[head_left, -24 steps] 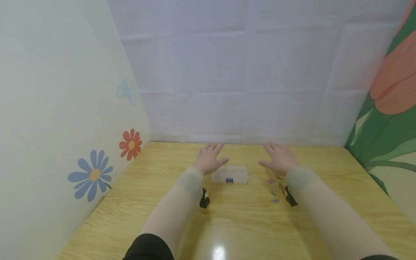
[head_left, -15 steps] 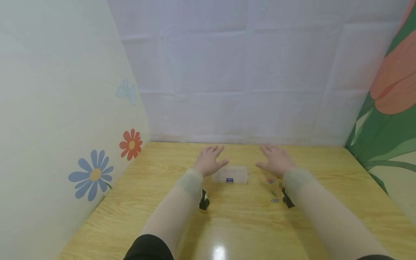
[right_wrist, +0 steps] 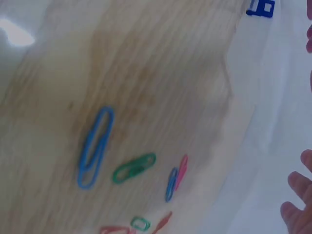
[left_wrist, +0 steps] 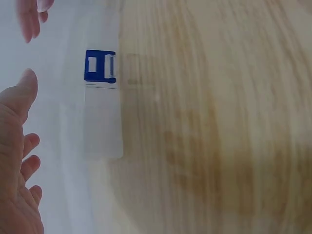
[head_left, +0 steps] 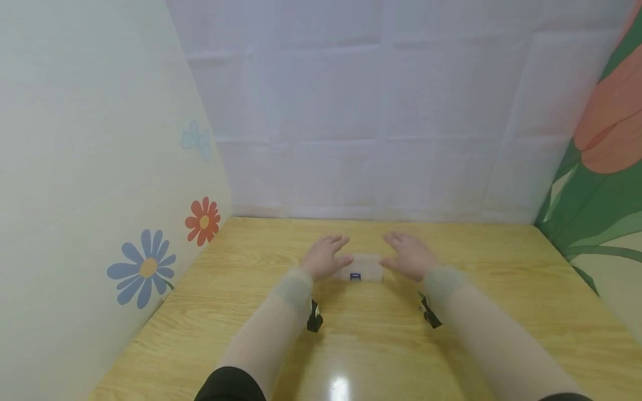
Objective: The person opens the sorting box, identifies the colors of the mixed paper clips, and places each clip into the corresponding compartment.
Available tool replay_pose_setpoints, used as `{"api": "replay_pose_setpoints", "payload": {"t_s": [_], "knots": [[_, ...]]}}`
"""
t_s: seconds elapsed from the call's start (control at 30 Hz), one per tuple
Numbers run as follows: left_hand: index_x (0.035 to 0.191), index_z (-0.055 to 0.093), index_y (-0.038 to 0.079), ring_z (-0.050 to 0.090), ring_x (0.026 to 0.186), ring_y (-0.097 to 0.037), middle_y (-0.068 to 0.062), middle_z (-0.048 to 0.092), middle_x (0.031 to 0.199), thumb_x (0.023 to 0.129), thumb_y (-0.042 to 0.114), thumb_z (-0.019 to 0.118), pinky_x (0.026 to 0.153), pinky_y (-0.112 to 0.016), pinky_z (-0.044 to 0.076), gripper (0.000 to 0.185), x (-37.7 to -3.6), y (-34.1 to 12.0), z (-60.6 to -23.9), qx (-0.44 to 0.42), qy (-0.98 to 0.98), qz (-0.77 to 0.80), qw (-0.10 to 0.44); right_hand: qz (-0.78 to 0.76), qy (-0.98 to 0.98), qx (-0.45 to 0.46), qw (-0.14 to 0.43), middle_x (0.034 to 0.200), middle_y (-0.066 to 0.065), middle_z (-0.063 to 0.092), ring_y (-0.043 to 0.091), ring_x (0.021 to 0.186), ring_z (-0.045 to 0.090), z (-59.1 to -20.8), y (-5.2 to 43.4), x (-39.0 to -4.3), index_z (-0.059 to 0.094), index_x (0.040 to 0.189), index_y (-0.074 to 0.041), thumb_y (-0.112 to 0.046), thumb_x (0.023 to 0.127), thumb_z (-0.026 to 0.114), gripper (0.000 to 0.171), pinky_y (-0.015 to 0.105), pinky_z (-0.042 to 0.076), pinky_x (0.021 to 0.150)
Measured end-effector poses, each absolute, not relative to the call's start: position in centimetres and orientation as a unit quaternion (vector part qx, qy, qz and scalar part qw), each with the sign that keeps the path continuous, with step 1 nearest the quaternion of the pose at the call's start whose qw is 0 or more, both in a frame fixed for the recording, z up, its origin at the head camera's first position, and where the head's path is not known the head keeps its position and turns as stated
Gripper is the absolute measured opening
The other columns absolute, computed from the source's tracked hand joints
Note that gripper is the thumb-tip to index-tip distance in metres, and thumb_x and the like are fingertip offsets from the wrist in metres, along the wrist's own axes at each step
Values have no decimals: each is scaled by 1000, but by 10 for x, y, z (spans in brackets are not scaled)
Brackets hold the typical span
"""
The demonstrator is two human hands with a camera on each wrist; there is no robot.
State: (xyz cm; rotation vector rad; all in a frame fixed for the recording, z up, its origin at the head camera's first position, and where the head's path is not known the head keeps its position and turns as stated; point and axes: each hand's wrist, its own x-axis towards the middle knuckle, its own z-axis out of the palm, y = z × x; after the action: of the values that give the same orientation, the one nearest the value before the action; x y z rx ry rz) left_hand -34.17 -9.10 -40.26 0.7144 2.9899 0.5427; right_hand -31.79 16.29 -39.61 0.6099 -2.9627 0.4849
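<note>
Box: small clear plastic box (head_left: 362,268) sits mid-surface, between both hands.
Left hand (head_left: 325,257): grip spread wide, thumb at the box's end, holding nothing.
Right hand (head_left: 408,258): likewise spread, empty.
Handling: looks light, stiff, slick; take it by the short ends.
Nearby: paper clips (right_wrist: 127,168) lie loose on the wooden surface (head_left: 501,267).

A clear plastic box (left_wrist: 102,117) with a blue label (left_wrist: 100,66) lies on the wooden counter (left_wrist: 219,122). The left hand (left_wrist: 17,161), at eight o'clock, has its fingers relaxed beside the box.
</note>
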Motion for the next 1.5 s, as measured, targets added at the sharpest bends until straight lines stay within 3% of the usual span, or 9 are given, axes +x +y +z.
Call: {"api": "replay_pose_setpoints", "payload": {"t_s": [0.57, 0.87, 1.1, 1.27, 1.5], "knots": [[144, 45, 10, 33, 138, -36, -17, 38, 150, 93, 38, 62, 114, -52, 24, 61, -333, -99, -427, 290, 939, 187, 5, 156, -949, 272, 14, 150, 15, 37, 35, 135, 38, -425, 117, -315, 44, 144, -12, -41, 93, 62, 62, 53, 31, 110], [148, 39, 21, 22, 143, -32, -6, 30, 155, 96, 43, 56, 115, -51, 19, 59, -328, -102, -433, 282, 941, 183, 37, 190, -936, 297, 25, 146, 12, 44, 33, 133, 42, -435, 109, -309, 49, 141, -12, -31, 92, 65, 55, 51, 31, 110], [143, 47, 20, 25, 142, -29, -3, 35, 153, 95, 40, 58, 116, -48, 20, 53, -326, -104, -438, 285, 941, 181, 19, 202, -934, 295, 21, 137, 8, 55, 32, 127, 49, -438, 106, -308, 64, 126, -15, -25, 91, 67, 36, 50, 36, 108], [140, 51, 18, 29, 141, -30, -3, 38, 151, 96, 36, 59, 116, -47, 21, 48, -323, -104, -437, 288, 942, 172, 10, 213, -935, 283, 13, 137, 6, 55, 31, 129, 47, -437, 105, -306, 67, 122, -19, -24, 91, 67, 31, 51, 34, 109], [141, 49, 21, 31, 140, -29, -2, 37, 152, 95, 39, 59, 116, -46, 21, 51, -321, -102, -433, 285, 945, 157, 14, 240, -929, 279, 29, 133, 10, 57, 35, 127, 48, -440, 103, -304, 71, 114, -15, -21, 90, 68, 26, 53, 33, 109]]}}
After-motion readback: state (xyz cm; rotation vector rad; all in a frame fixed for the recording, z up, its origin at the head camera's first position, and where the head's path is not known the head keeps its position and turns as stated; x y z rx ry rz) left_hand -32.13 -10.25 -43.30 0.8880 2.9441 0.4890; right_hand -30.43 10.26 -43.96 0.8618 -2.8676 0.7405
